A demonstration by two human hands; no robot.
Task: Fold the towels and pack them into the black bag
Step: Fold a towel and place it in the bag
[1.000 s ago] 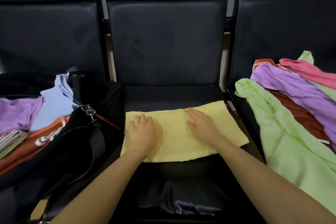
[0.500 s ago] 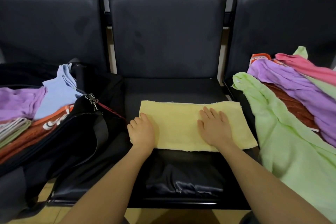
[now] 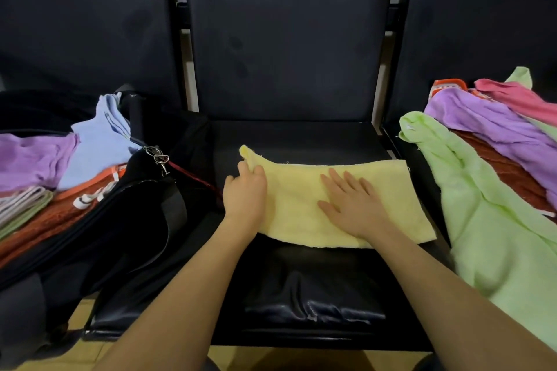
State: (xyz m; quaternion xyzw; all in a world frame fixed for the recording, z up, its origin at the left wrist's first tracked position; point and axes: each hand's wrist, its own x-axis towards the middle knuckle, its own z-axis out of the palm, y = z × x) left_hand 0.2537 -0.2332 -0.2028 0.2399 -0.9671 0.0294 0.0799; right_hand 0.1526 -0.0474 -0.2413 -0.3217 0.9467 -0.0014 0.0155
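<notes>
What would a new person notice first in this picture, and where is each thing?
The yellow towel lies across the middle seat; the left hand grips its left end and the right hand presses flat on it. To the left, the open black bag holds folded towels. On the right seat, a loose pile is fronted by a light green towel.

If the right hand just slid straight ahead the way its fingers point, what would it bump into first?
The right hand lies flat on the yellow towel, fingers aimed up and slightly left. It would cross the towel's far edge onto bare seat, then probably meet the chair backrest. Nothing else seems to lie between.
</notes>
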